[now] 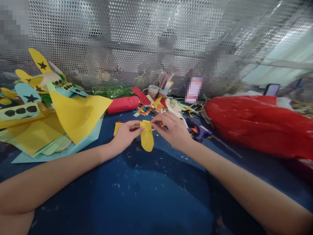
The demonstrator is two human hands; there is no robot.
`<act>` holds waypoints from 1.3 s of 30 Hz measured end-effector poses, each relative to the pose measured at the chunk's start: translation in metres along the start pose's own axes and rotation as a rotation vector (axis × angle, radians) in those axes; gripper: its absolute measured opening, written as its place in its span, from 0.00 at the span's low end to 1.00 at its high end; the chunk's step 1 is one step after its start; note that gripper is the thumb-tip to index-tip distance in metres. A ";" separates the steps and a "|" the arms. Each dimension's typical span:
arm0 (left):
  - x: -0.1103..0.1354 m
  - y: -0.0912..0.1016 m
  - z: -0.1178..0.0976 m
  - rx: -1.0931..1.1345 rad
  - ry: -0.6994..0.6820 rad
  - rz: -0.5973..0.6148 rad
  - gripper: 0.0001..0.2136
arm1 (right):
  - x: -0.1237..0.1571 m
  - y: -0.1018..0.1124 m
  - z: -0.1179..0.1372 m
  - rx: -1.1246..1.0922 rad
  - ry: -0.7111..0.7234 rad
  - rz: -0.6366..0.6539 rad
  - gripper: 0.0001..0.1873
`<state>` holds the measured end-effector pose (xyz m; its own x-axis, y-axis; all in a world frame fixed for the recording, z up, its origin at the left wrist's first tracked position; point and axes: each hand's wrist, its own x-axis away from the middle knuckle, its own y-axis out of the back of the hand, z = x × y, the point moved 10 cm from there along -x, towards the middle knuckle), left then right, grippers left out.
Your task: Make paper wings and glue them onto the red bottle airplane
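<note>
Blue table [176,169], scraps [145,113] behind cutout [147,140]

The yellow paper strip [147,138] hangs rounded end down.

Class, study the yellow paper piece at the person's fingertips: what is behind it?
Dark blue tabletop shows around the yellow paper piece, and coloured paper scraps lie farther back, beyond its top edge. Whatever is directly behind the paper is covered and cannot be told.
</note>
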<state>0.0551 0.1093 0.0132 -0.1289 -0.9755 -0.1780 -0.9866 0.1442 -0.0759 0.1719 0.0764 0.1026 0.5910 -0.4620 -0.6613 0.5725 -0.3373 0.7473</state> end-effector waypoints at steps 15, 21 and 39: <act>0.001 -0.003 0.003 -0.002 0.022 0.033 0.11 | 0.003 -0.004 0.007 0.005 0.094 -0.006 0.08; 0.002 -0.004 0.003 -0.024 0.015 0.048 0.12 | 0.003 -0.004 0.008 0.007 0.114 -0.027 0.07; 0.001 -0.005 0.002 -0.012 -0.010 0.053 0.11 | 0.004 -0.004 0.009 0.059 0.130 -0.042 0.07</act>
<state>0.0595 0.1076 0.0113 -0.1804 -0.9647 -0.1916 -0.9795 0.1940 -0.0542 0.1669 0.0682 0.0972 0.6384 -0.3375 -0.6918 0.5660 -0.4033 0.7190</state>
